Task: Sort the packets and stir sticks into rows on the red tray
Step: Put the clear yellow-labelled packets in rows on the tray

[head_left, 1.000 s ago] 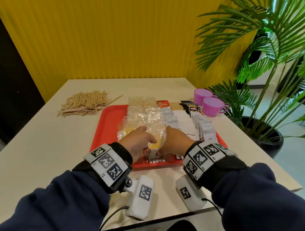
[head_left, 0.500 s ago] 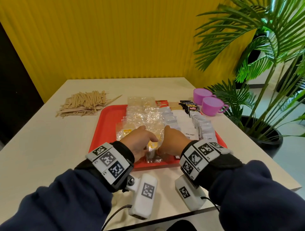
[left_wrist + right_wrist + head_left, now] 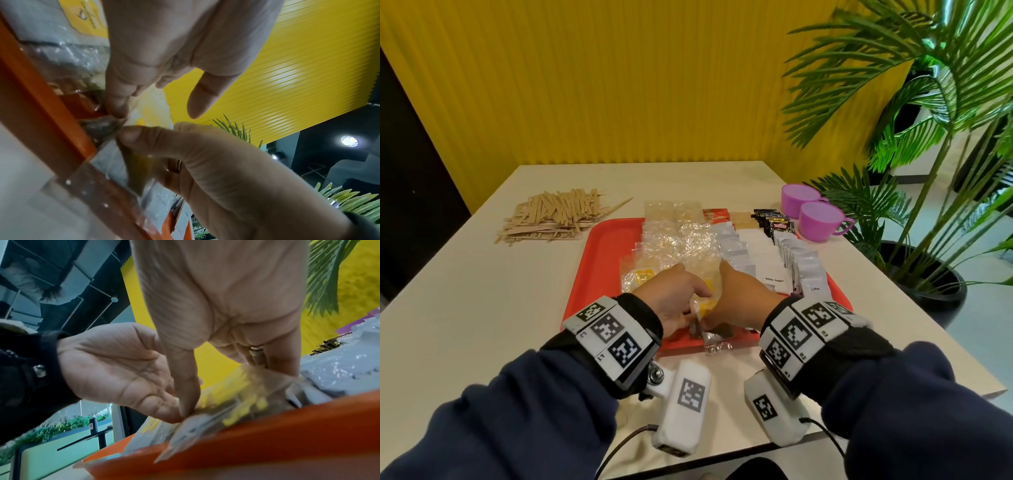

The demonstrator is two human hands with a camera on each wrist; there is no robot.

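Note:
The red tray [image 3: 606, 260] carries rows of clear packets [image 3: 674, 240] and white packets [image 3: 763, 257]. Both hands meet at its near edge on one clear packet with a yellow label [image 3: 705, 305]. My left hand [image 3: 671, 298] holds the packet's left side, thumb on its near corner [image 3: 115, 107]. My right hand [image 3: 739, 298] pinches it, thumb [image 3: 187, 395] in front and fingers behind. The packet's clear end [image 3: 717, 346] hangs over the tray's near rim [image 3: 267, 434]. A pile of wooden stir sticks [image 3: 554, 216] lies on the table, left of the tray.
Two purple cups [image 3: 815, 219] stand at the tray's far right corner, with dark sachets [image 3: 774, 222] beside them. A potted palm [image 3: 928, 291] stands off the table's right edge. The tray's left strip is bare red. A yellow wall is behind the table.
Both hands have drawn slightly toward the near edge with the packet, so its clear end now hangs over the rim.

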